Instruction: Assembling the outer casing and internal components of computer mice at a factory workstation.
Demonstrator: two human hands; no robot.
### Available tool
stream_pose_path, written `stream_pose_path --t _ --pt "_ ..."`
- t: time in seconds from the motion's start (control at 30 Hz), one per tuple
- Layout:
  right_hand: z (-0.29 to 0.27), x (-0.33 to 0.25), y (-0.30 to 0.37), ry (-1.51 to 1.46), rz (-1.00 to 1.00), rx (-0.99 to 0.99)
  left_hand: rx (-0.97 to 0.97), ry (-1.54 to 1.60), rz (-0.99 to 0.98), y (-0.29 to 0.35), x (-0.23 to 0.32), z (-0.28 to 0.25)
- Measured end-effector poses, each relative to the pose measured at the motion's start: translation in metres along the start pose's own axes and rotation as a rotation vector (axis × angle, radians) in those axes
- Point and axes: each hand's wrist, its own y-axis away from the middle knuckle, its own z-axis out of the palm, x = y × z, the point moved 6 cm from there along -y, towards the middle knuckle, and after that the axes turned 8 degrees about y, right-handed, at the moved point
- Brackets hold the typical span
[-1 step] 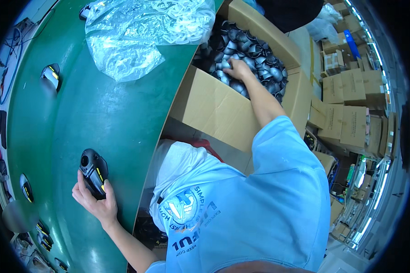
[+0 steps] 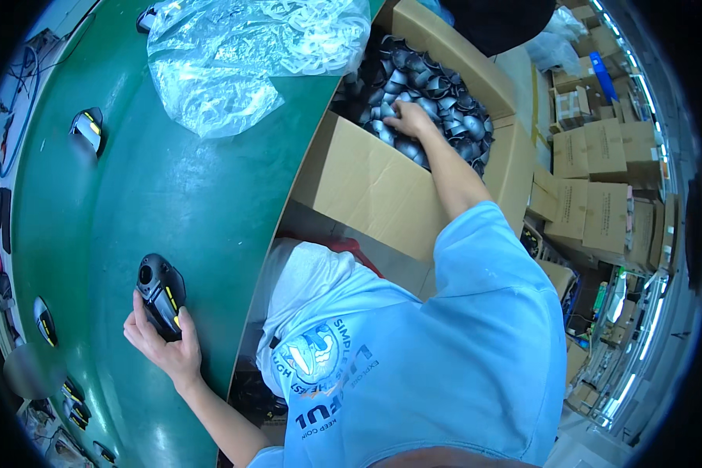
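On the green table, a black oblong housing (image 2: 161, 288) with yellow and silver stripes and a round dark hole at its far end lies under my left hand (image 2: 164, 355). My left thumb and fingers are closed round its near end. Over to the right, my right hand (image 2: 412, 121) reaches into an open cardboard box (image 2: 366, 187). Its fingers are curled in a pinch on one of the curved grey shell-like parts (image 2: 452, 86) heaped there. Their tips partly hide that piece.
A clear plastic bag (image 2: 218, 93) with white ring-like pieces lies at the table's far end. Similar striped housings stand along the left side, one (image 2: 87, 131) farther back and one (image 2: 45, 321) nearer. Stacked cartons (image 2: 589, 210) fill the right side.
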Motion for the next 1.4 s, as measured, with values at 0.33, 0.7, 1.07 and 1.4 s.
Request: stream_pose_path --t 0.33,0.7,1.07,1.4 --pt "-0.137 -0.125 0.103 -1.72 -0.355 -0.069 -0.002 0.033 -0.034 0.004 -0.008 -0.009" --pt "-0.173 -0.41 0.226 -1.642 -1.031 -0.579 0.299 0.781 0.123 -0.003 0.067 -0.01" --pt "-0.224 -0.438 0.233 -0.937 -1.543 -0.018 0.121 1.051 -0.238 0.019 0.053 -0.029" --pt "-0.211 -0.483 0.18 -1.128 -0.976 -0.557 0.097 0.031 -0.139 0.02 0.007 -0.03"
